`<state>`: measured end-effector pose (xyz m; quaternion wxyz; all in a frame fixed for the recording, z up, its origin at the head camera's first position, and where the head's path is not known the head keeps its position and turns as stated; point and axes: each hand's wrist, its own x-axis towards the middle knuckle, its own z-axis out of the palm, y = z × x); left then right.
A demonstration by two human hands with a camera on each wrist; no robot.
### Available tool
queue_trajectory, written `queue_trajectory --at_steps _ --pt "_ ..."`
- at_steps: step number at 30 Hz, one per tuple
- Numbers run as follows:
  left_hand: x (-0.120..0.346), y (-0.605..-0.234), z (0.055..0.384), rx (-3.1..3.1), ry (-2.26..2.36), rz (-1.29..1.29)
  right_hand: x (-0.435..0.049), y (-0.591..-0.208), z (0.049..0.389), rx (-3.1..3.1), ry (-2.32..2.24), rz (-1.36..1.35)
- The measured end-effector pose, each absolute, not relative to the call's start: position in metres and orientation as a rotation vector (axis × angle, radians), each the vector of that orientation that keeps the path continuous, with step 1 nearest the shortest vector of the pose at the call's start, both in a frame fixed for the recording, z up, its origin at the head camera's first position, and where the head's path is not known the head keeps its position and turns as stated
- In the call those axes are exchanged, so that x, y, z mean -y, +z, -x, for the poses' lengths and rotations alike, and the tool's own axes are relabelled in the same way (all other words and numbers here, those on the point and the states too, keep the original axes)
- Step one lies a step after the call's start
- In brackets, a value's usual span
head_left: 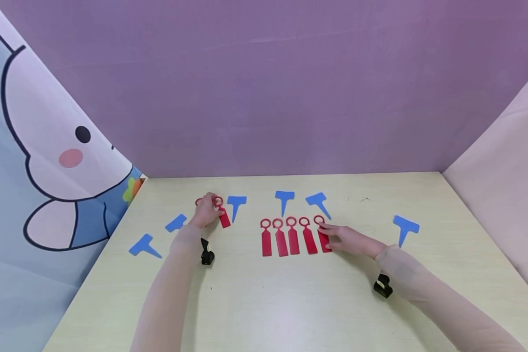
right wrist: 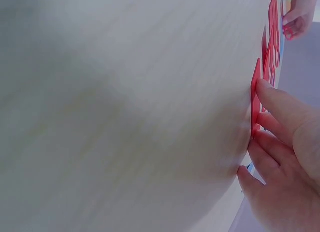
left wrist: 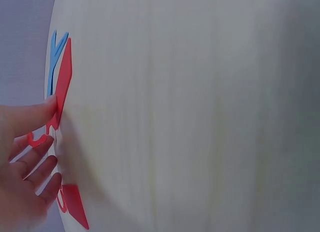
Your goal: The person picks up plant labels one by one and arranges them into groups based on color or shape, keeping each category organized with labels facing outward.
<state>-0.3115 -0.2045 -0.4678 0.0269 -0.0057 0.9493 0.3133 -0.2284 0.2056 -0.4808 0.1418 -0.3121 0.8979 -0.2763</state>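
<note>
One pale, wood-grained desk (head_left: 264,303) under all of it. Over the left part, left hand (head_left: 206,212), thumb and finger narrowed on a red ring-topped tag (head_left: 225,219), with a second red tag (left wrist: 75,207) just beside (mostly hidden in the head view). Nearer the middle, right hand (head_left: 349,238), fingers nearly straight and moderately apart, tips touching the rightmost tag (head_left: 322,238) in a row of five, rings towards the far edge. Smaller still, six blue T-shaped markers (head_left: 284,200), scattered to both sides and behind.
</note>
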Motion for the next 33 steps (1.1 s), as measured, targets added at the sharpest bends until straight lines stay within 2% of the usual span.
queue_trajectory --at_steps 33 --pt "0.2028 -0.4767 0.3117 -2.881 1.257 0.044 -0.2052 -0.4808 0.2278 -2.569 -0.818 0.844"
